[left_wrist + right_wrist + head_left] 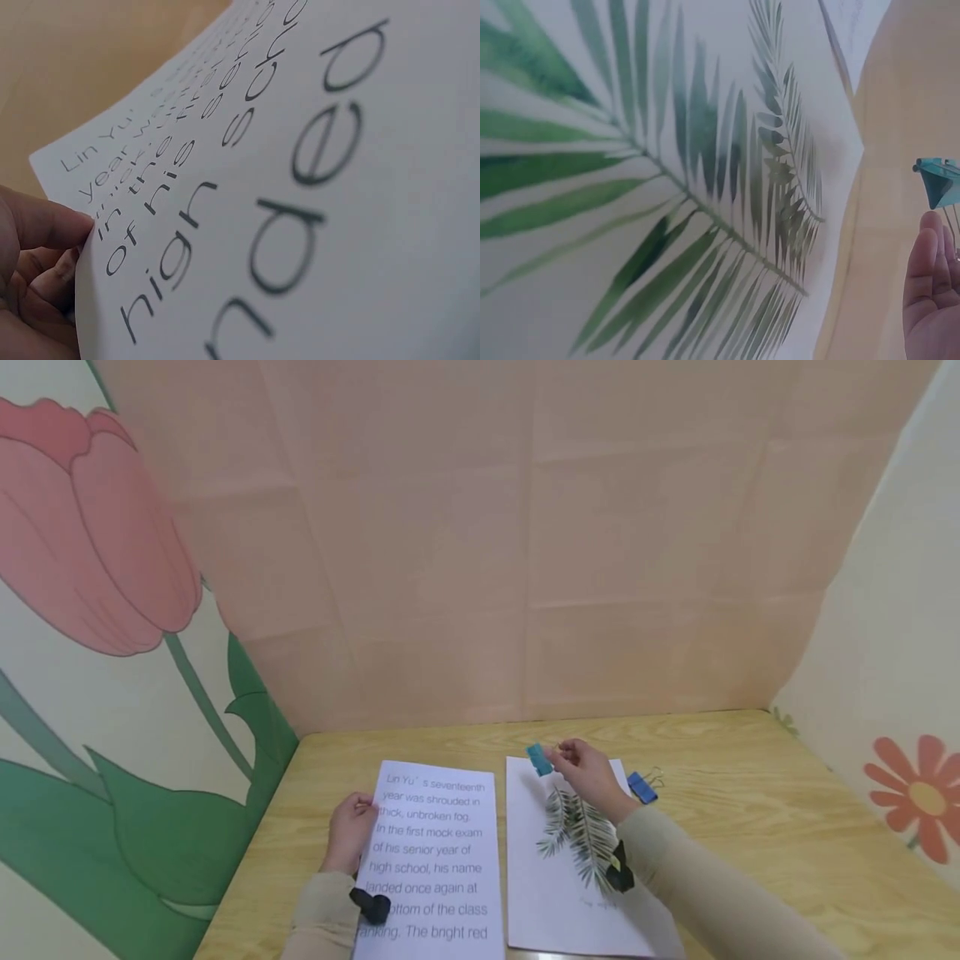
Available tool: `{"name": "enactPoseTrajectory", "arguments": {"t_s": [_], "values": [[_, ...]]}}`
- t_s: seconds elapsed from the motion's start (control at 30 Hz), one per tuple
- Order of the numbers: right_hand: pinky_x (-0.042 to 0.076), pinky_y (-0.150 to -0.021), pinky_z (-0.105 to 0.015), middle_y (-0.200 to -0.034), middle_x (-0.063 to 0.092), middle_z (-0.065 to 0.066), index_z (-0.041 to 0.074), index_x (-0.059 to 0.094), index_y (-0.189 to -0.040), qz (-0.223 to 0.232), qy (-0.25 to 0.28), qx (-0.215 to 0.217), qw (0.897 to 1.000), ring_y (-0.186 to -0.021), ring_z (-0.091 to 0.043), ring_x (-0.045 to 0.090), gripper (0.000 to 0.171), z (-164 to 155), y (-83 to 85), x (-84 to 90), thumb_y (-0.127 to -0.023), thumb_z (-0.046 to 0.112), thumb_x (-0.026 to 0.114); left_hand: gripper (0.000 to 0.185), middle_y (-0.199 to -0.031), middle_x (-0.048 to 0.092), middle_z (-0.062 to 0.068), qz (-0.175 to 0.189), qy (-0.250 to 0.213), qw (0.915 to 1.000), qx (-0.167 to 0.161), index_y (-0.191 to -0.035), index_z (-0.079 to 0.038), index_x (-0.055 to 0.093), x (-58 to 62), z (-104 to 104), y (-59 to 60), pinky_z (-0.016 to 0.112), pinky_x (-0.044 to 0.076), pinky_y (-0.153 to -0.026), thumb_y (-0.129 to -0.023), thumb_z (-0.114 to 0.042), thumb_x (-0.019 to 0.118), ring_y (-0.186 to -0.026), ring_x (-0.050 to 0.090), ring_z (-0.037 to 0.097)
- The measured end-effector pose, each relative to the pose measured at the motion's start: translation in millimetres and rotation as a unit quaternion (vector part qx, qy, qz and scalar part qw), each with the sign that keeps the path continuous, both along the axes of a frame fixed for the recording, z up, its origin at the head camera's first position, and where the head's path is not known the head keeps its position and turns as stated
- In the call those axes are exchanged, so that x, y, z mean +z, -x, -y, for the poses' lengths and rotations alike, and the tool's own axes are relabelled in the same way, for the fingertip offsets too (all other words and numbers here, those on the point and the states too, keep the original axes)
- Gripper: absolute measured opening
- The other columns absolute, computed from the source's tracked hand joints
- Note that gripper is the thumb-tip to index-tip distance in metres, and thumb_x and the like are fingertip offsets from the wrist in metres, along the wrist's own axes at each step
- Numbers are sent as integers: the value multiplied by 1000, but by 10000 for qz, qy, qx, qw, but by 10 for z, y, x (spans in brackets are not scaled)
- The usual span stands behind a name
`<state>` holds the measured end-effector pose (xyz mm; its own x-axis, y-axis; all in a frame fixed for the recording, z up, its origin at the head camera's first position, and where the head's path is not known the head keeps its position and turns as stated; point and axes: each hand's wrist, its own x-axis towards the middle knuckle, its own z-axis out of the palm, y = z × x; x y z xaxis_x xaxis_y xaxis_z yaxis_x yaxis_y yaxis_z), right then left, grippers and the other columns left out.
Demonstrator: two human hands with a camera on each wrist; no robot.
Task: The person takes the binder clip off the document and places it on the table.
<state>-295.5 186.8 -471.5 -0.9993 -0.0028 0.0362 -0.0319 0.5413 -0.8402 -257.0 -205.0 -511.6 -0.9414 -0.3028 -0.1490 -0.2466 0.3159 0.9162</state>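
Note:
At the left edge of a white printed sheet of paper [431, 860], my left hand [349, 831] pinches the margin between thumb and fingers. In the left wrist view that sheet [390, 247] bends up slightly where the fingers hold it. My right hand [588, 775] holds a teal binder clip [538, 760] by its wire handles, above the top of a second sheet with a palm-leaf picture [536, 893]. The right wrist view shows the clip [939, 184] at the fingertips, partly cut off by the frame's edge.
A blue binder clip [642, 787] lies on the wooden table [750, 810] just right of the leaf sheet. Behind the table hangs a pinkish cloth [450, 568]. Painted walls with flowers stand at left and right.

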Motion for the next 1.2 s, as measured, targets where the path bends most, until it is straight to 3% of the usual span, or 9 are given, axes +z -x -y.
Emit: {"name": "enactPoseTrajectory", "arguments": {"t_s": [0.47, 1.2], "values": [[50, -99, -52, -130, 61, -20, -1, 55, -137, 55, -346, -70, 9994, -120, -36, 58, 62, -185, -46, -71, -100, 48, 65, 24, -111, 68, 19, 163, 52, 9998, 80, -123, 1, 60, 37, -33, -38, 39, 52, -78, -104, -11, 52, -91, 65, 26], [50, -93, -50, -117, 65, -18, -3, 60, -128, -166, -661, -303, 9972, -110, -34, 60, 59, -516, -158, -151, -98, 47, 68, 22, -105, 68, 17, 91, 164, 9998, 61, -118, 2, 61, -1, -40, -39, 38, 50, -77, -102, -9, 52, -88, 64, 27]]}}
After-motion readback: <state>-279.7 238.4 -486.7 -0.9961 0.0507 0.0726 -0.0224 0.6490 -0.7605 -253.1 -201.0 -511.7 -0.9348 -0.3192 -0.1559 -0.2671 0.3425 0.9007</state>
